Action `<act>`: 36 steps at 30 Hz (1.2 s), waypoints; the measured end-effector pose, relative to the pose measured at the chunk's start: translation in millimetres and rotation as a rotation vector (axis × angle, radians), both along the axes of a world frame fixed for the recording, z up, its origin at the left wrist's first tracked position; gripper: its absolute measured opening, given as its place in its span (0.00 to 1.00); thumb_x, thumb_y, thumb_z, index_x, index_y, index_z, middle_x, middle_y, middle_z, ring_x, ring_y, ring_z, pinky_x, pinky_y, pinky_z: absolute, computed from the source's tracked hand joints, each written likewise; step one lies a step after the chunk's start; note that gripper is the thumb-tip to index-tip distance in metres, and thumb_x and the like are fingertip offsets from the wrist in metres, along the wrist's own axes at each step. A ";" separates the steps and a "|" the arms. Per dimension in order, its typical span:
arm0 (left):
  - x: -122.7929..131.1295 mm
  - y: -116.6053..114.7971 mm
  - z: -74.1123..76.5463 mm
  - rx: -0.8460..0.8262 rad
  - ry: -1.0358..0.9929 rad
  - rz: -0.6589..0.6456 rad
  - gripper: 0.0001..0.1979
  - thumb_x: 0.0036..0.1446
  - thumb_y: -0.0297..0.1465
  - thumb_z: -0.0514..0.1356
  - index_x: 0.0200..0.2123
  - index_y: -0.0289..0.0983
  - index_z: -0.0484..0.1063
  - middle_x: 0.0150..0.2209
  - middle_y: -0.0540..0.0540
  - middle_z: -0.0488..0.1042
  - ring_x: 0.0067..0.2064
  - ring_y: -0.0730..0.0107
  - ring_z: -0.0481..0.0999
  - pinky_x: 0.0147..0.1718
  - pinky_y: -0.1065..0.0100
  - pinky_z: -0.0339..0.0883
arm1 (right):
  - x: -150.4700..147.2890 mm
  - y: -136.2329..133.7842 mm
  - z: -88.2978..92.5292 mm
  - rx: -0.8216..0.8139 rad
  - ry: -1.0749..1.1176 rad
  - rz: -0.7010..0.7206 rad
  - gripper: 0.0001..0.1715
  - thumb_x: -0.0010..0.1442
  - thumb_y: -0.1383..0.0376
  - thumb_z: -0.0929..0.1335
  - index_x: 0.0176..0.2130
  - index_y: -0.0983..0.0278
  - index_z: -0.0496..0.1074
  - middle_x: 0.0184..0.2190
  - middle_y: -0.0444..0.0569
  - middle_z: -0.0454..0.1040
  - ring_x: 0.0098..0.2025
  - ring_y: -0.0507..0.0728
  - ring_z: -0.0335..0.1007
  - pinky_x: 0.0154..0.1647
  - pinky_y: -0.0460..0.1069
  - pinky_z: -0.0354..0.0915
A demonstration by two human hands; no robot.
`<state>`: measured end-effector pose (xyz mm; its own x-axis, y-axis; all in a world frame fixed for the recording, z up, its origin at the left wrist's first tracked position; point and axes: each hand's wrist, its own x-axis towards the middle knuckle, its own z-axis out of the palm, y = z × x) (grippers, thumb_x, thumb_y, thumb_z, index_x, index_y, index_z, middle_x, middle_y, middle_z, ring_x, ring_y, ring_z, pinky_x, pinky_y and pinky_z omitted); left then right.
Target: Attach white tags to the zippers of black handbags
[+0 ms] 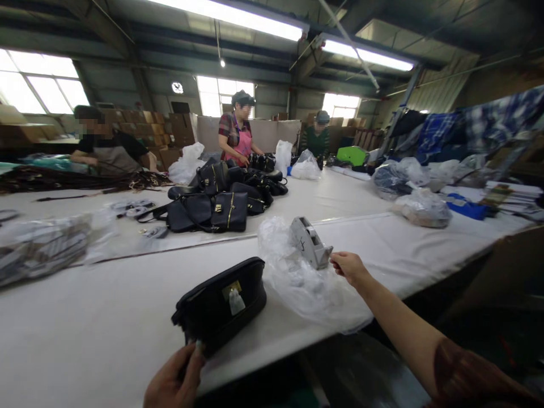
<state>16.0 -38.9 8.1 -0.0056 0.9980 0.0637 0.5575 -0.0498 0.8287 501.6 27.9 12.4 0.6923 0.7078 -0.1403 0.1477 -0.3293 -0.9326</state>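
A black handbag stands tilted near the front edge of the white table, with a gold clasp partly covered by a small white wrapping. My left hand is closed, thumb and finger pinching at the bag's lower left corner; a pale speck shows at the fingertips. To the right, my right hand pinches at the cutting end of a grey tape dispenser, where the tape comes off; the tape itself is barely visible. Crumpled clear plastic bags lie under and around the dispenser.
Black handbags are heaped mid-table. Wrapped goods lie at left, dark straps farther back. Plastic-bagged items and a blue packet sit at right. Across the table are several co-workers, one in a pink apron.
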 end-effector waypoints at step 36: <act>16.3 -22.0 -19.2 0.489 0.193 0.080 0.10 0.65 0.29 0.53 0.31 0.37 0.70 0.26 0.46 0.72 0.30 0.67 0.73 0.30 0.67 0.65 | -335.5 -64.8 22.9 0.248 -0.576 0.933 0.10 0.59 0.63 0.68 0.30 0.61 0.79 0.28 0.46 0.80 0.31 0.56 0.75 0.36 0.48 0.67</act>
